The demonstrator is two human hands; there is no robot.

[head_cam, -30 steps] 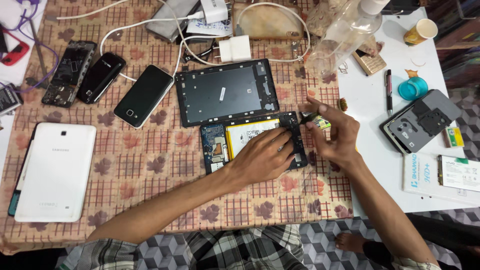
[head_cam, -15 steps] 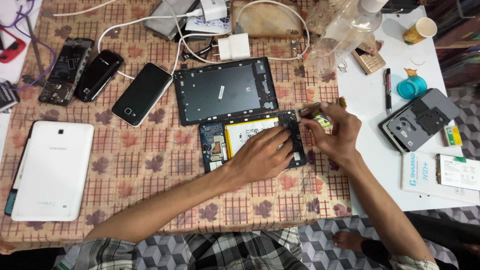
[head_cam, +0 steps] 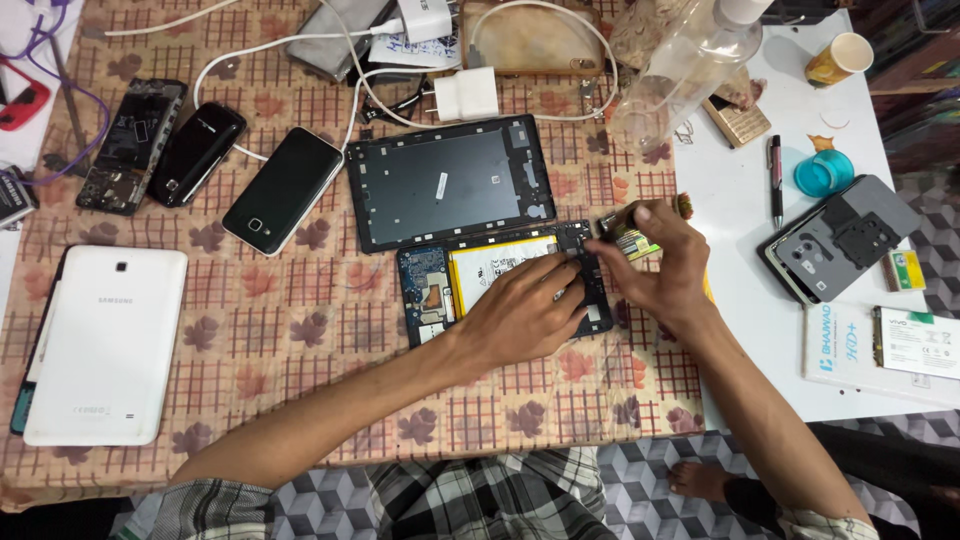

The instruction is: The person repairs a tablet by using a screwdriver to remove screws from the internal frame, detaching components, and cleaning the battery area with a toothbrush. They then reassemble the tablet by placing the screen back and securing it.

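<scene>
1. The opened tablet (head_cam: pixel 500 283) lies on the desk (head_cam: pixel 300 330), in the middle of the checkered cloth. Its inside shows: a blue board at the left and a pale battery in the middle.
2. The dark back cover (head_cam: pixel 450 183) is already off and lies just beyond the tablet, touching its far edge.
3. The left hand (head_cam: pixel 525 312) lies flat on the tablet, with its grip spread over the battery and the right part of the frame, pressing it down.
4. The right hand (head_cam: pixel 655 262) is at the tablet's right top corner. Its grip pinches a small yellow-green tool (head_cam: pixel 632 240) between thumb and fingers.
5. My judgement: the opening is done, but the inner parts are still in place, so the inside work is only starting.
</scene>
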